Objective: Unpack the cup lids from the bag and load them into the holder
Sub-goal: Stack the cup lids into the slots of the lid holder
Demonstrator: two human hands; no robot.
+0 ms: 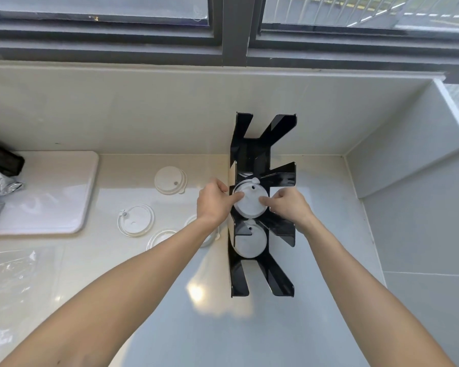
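The counter (170, 300) runs pale and glossy under a window (223, 22), with a white tray (51, 194) at its left edge and a crumpled clear bag (8, 266) lying nearer on the left. On the right stands the black holder (260, 154), a long rack with slanted fins dividing it into slots.

Two slots carry lids. A stack (251, 241) sits in the nearer slot, and a second stack (249, 201) fills the slot behind it. Both hands are on that second stack: the left hand (214, 200) curls round its left edge with the thumb laid on the top lid, and the right hand (286, 205) pinches its right edge, fingertips on top.

Loose lids wait on the counter left of the holder: one lid (171, 180) farthest back, one (135, 220) nearer the tray, one (162, 238) partly hidden by the left forearm, and another (194, 221) mostly behind the wrist.

The step in hand looks like seating lids in the middle slot. Next would likely be to let go once the stack sits square between the fins, then reach left for a loose lid and bring it over flat.
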